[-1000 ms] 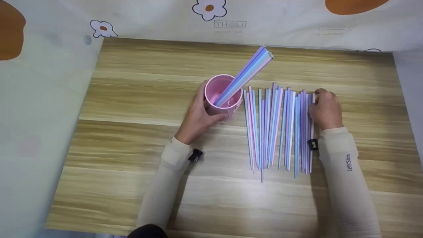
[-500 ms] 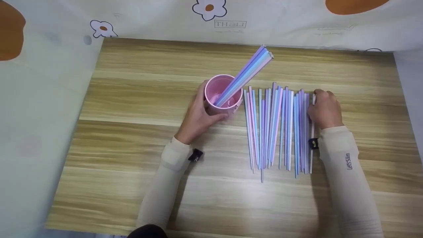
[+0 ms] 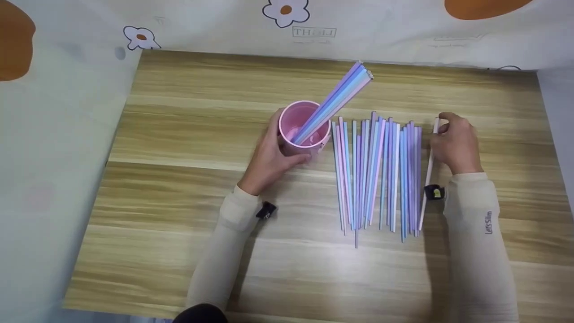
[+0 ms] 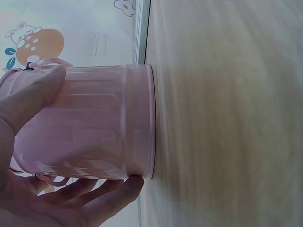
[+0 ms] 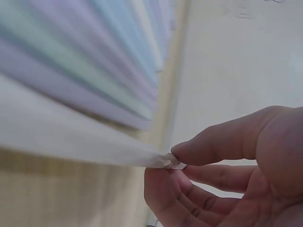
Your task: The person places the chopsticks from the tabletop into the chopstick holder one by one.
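Observation:
My left hand [image 3: 267,154] grips a pink cup [image 3: 291,117], which has small side loops. In the left wrist view the cup [image 4: 90,123] stands on the table, the thumb on one side and fingers on the other. Several pastel chopsticks [image 3: 338,101] lean in it toward the far right. My right hand [image 3: 458,146] pinches a whitish chopstick [image 3: 429,170] near its far end, between thumb [image 5: 213,142] and forefinger. That chopstick slants beside the right end of a row of purple, blue, pink and green chopsticks [image 3: 390,179] on the table.
The wood-grain table [image 3: 179,202] reaches to a pale wall covering [image 3: 381,31] with printed flowers at the back. A similar covering [image 3: 49,170] hangs at the left. A black clip-like piece [image 3: 266,210] sits at the left cuff, and another [image 3: 435,192] at the right.
My right hand has drawn the whitish chopstick away from the row, to the right, with its far end swung outward. The left hand and cup have stayed put.

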### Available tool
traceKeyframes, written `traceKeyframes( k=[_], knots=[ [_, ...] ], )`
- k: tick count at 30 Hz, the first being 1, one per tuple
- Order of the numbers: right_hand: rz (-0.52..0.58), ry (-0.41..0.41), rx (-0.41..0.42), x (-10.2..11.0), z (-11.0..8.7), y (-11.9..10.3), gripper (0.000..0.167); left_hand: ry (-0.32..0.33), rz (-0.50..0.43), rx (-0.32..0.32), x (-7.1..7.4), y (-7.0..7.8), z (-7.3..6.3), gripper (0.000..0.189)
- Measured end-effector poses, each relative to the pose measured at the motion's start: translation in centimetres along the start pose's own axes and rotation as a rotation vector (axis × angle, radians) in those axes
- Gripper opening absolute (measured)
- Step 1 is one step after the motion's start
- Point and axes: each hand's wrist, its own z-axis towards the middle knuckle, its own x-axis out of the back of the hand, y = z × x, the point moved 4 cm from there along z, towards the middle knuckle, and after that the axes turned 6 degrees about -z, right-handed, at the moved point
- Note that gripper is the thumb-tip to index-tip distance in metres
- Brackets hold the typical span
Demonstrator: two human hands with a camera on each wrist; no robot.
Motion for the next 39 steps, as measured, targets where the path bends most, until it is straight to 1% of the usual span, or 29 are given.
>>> traceKeyframes(
  k=[6,8,11,13,15,17,20,22,24,27,30,34,37,39],
  knots=[
    [0.092,0.085,0.043,1.9,-1.0,-1.5,0.055,-0.003,0.011,0.014,-0.1,0.0,0.0,0.108],
    [0.130,0.126,0.052,2.3,-1.4,-2.2,0.055,-0.002,0.007,0.013,-0.1,0.0,0.0,0.108],
    [0.201,0.196,0.044,2.9,-1.7,-3.3,0.055,0.000,0.002,0.026,-0.1,0.0,-0.1,0.109],
    [0.276,0.246,0.026,3.2,-1.8,-3.9,0.054,-0.001,-0.001,0.037,0.0,-0.1,-0.1,0.109],
    [0.408,0.291,0.006,3.5,-1.8,-4.4,0.054,-0.002,-0.004,0.047,0.0,-0.2,-0.1,0.110],
    [0.599,0.333,0.000,3.8,-2.0,-4.9,0.054,-0.003,-0.009,0.049,0.0,-0.2,-0.1,0.110],
    [0.906,0.400,0.043,4.3,-2.4,-5.7,0.052,-0.002,-0.008,0.048,0.0,-0.3,-0.1,0.109],
    [1.075,0.446,0.087,4.6,-2.9,-6.3,0.049,-0.002,-0.003,0.047,-0.1,-0.3,-0.1,0.109],
    [1.195,0.499,0.131,5.1,-3.4,-7.0,0.047,-0.002,0.000,0.043,-0.1,-0.2,-0.1,0.108],
    [1.319,0.593,0.184,6.0,-4.4,-8.2,0.044,-0.006,-0.020,0.024,-0.1,-0.1,-0.1,0.107],
    [1.382,0.668,0.227,6.8,-5.2,-9.4,0.043,-0.009,-0.037,0.013,-0.1,-0.1,0.0,0.106],
    [1.425,0.727,0.268,7.2,-5.7,-11.0,0.044,-0.007,-0.046,0.016,0.0,0.0,0.0,0.107],
    [1.398,0.776,0.356,6.9,-5.7,-11.9,0.046,-0.005,-0.055,0.019,0.0,0.0,0.0,0.107],
    [1.394,0.801,0.401,6.6,-5.6,-12.4,0.048,-0.004,-0.054,0.023,-0.1,0.0,0.0,0.108]
  ],
)
